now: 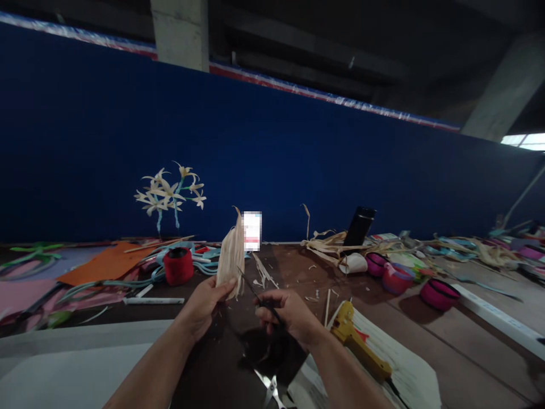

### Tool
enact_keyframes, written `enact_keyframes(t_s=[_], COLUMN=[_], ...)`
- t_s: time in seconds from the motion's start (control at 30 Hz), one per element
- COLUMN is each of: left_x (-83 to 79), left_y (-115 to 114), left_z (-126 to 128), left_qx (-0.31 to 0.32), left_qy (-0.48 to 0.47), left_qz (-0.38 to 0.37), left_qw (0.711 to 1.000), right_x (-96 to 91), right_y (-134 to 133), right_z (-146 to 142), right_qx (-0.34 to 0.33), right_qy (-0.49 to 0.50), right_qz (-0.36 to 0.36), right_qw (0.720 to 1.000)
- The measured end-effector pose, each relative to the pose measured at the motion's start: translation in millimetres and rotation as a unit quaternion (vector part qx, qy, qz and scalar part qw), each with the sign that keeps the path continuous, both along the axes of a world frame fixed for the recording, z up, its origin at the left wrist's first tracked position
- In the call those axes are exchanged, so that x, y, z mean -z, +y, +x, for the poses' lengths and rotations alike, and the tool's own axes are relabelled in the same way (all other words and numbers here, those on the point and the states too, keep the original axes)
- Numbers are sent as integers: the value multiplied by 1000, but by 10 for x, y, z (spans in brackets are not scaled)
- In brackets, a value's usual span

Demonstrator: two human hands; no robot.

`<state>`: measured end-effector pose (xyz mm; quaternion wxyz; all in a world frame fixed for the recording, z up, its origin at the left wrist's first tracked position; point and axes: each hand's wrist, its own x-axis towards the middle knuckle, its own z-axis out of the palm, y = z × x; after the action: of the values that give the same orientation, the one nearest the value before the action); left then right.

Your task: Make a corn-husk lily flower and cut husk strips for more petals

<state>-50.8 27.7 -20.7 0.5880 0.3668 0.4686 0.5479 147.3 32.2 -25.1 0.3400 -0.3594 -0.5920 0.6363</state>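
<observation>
Upright in front of me is a pale dried corn husk (pixel 230 255), pinched near its lower end by my left hand (pixel 206 301). My right hand (pixel 285 312) has its fingers in the handles of dark scissors (pixel 251 288). Their thin blades point up and left, close to the husk's right edge; whether they touch it I cannot tell. A second pair of scissors (pixel 271 387), silver, lies nearer me between my forearms. Beyond my hands, husk scraps (pixel 264 271) lie on the brown table (pixel 289 267).
A yellow glue gun (pixel 355 341) rests on paper by my right forearm. Husk flowers (pixel 168 190) stand at the back left, behind a red roll (pixel 177 267). White paper (pixel 80 363) covers the near left. Magenta rolls (pixel 440 293) and a dark upright object (pixel 360 227) are at right.
</observation>
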Motion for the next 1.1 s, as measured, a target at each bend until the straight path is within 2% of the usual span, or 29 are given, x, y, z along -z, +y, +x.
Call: enact_keyframes(t_s=[0.27,0.5,0.73,1.0,1.1], left_x=[-54,-17,-43,6,14], left_y=[-25,-12,-18,-7,2], left_z=[24,3,-1,-12,-16], left_qx=[-12,-9,3,41,38], left_qy=[-10,2,14,8,12], left_qz=[-6,-10,-4,1,-1], left_qw=[1000,1000,1000,999,999], right_x=[-2,-2,11,27,8], right_y=[2,-13,-13,9,9], right_z=[13,7,7,9,6], right_qx=[7,-3,-9,-5,3], right_qy=[-8,-10,-4,-19,-35], right_qz=[-3,-13,-13,-6,-11], right_qw=[1000,1000,1000,1000,999])
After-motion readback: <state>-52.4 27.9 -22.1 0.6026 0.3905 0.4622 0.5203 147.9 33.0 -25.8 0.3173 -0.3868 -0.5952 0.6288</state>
